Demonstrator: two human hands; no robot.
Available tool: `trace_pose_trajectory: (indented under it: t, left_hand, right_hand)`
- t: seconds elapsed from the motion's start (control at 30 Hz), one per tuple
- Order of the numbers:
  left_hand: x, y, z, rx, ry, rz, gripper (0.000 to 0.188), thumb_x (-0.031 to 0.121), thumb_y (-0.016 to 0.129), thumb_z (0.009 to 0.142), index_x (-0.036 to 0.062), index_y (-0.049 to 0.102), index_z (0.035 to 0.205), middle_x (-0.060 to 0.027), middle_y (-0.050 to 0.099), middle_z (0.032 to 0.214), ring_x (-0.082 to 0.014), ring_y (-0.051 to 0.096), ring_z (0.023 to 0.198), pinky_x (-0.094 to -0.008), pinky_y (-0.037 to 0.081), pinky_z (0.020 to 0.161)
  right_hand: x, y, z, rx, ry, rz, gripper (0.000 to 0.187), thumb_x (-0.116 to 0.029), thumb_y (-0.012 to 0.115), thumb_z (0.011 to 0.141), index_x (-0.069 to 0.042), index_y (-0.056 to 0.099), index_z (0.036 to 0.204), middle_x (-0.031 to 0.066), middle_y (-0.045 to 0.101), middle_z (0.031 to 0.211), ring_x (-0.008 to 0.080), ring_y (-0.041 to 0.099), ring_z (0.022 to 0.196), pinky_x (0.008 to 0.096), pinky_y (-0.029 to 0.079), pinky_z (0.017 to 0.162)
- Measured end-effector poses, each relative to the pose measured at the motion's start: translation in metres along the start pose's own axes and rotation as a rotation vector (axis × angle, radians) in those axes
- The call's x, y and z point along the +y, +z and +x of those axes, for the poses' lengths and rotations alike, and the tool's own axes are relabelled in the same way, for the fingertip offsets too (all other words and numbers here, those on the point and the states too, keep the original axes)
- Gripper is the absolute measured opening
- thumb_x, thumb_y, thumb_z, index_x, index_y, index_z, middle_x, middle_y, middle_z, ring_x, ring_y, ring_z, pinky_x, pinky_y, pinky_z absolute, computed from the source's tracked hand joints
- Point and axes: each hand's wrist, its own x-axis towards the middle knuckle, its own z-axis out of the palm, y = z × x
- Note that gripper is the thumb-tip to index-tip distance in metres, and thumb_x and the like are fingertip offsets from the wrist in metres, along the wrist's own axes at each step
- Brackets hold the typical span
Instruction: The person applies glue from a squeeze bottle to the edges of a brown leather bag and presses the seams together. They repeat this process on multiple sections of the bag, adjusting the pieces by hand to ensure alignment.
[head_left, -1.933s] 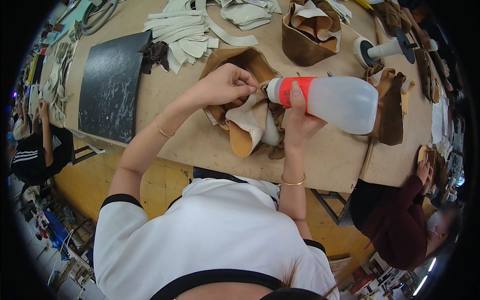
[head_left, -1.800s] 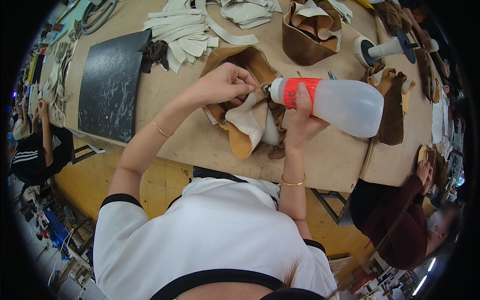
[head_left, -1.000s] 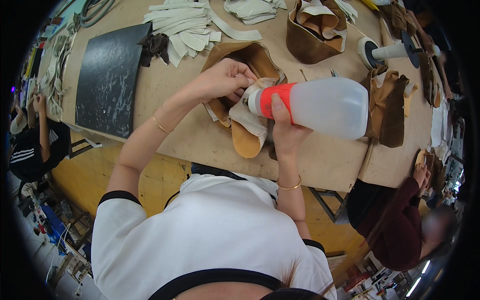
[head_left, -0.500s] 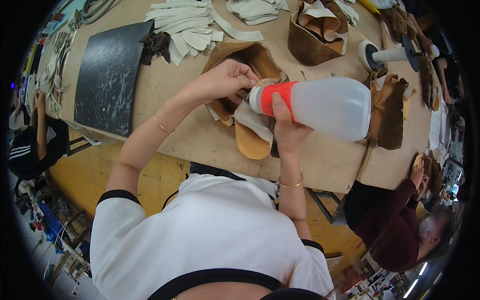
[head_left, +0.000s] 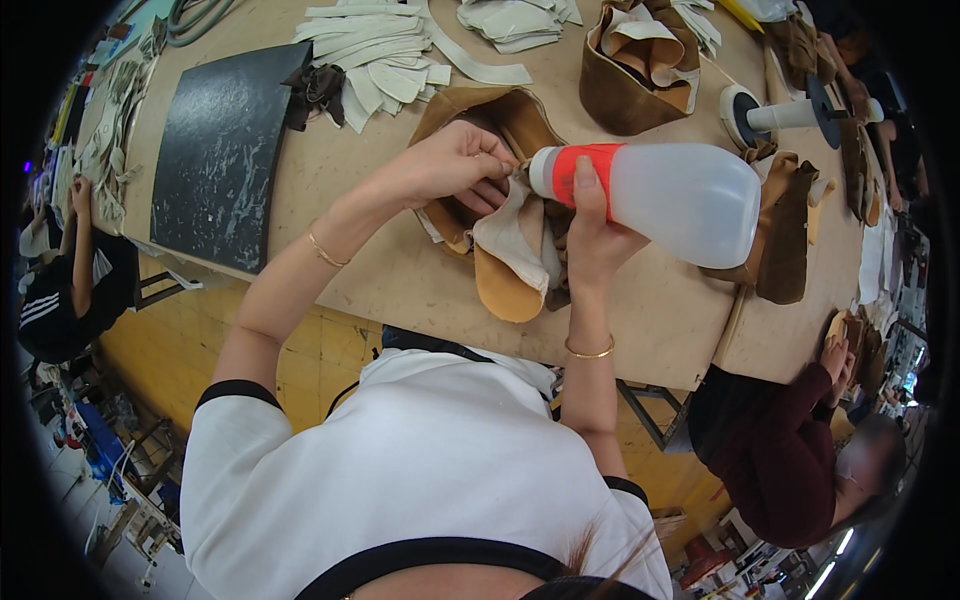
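In my right hand [head_left: 598,235] is a translucent white squeeze bottle [head_left: 690,205] with a red band, tipped nearly on its side. Its narrow tip points left, close to the fingertips of my left hand [head_left: 455,165]. Those fingers pinch the edge of a brown leather boot upper [head_left: 435,120] with a pale lining. The upper lies opened out on the table, and its tan, rounded tongue [head_left: 510,290] hangs toward me. My left fingers partly cover the spot under the tip, so I cannot make out whether anything flows from it.
The wooden table [head_left: 360,285] also bears a black board [head_left: 220,155], pale cut strips [head_left: 375,55], another brown upper [head_left: 635,90], a white spool [head_left: 785,112] and more brown pieces [head_left: 785,235] on the right. A person in a maroon sleeve [head_left: 780,450] works at the right.
My right hand and the bottle have shifted slightly right and up, drawing the tip back along the edge of the upper. My left hand stays nearly in place.
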Motion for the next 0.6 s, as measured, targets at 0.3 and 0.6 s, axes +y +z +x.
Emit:
trace_pose_trajectory:
  t: [0.3, 0.6]
  left_hand:
    - [-0.0001, 0.0011, 0.0010, 0.009, -0.005, -0.025, 0.012, 0.013, 0.054, 0.092, 0.0011, 0.058, 0.091, -0.0048, 0.064, 0.080, -0.0105, 0.065, 0.070, -0.0250, 0.057, 0.063]
    - [-0.0002, 0.0009, 0.0000, -0.001, 0.015, -0.003, 0.012, 0.013, 0.054, 0.091, 0.0011, 0.058, 0.092, -0.0054, 0.064, 0.082, -0.0114, 0.066, 0.072, -0.0250, 0.056, 0.063]
  right_hand:
    - [-0.0002, 0.0001, -0.0035, 0.016, -0.004, 0.051, 0.030, -0.013, 0.075, 0.076, 0.004, 0.059, 0.095, 0.0091, 0.063, 0.092, 0.0192, 0.059, 0.081, 0.0330, 0.049, 0.079]
    - [0.0033, 0.0004, -0.0021, -0.016, -0.028, 0.078, 0.028, -0.012, 0.075, 0.076, 0.003, 0.060, 0.093, 0.0076, 0.062, 0.090, 0.0182, 0.058, 0.080, 0.0318, 0.049, 0.077]
